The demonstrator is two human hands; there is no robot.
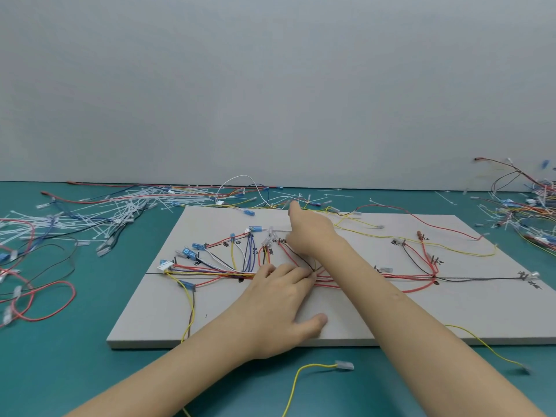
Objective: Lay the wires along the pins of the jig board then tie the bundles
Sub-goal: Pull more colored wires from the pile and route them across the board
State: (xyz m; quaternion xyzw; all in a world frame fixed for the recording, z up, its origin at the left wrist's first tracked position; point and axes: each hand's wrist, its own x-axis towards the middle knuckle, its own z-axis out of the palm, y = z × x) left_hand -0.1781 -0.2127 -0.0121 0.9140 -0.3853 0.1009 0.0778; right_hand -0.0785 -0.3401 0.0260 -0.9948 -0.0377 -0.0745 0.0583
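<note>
**Insp. A:** Jig board (346, 320) flat on teal table (90, 371), centre. Wires on it?

**Insp. B:** Yes. Main wire bundle (216, 273) runs L–R along the black centre line, fanning up-left to blue connectors (197, 245) at the marked pin positions. Red wires (421, 276) carry on to the right side. A loose yellow wire (421, 240) loops over the far right part, not in the bundle.

**A:** Hands?

**B:** Left hand (279, 299) lies palm-down on the board, fingers nearly straight, tips pressing on the bundle at mid-board, thumb spread out near the front edge. Right hand (310, 233) reaches toward the far edge, forefinger stretched out, other fingers curled under. Cannot tell if it holds anything; fingertip area blurred.

**A:** Obstructions?

**B:** Right forearm crosses over the red wires and hides the board's middle. Left hand covers the bundle's junction.

**A:** Surroundings?

**B:** Heap of white cable ties (105, 212) w/ mixed wires far left. Red wire loops (45, 299) at the left edge. Tangled spare wire pile (529, 212) far right. Yellow wire w/ clear terminal (316, 366) on the table in front of the board. Plain grey wall (270, 85) behind.
</note>
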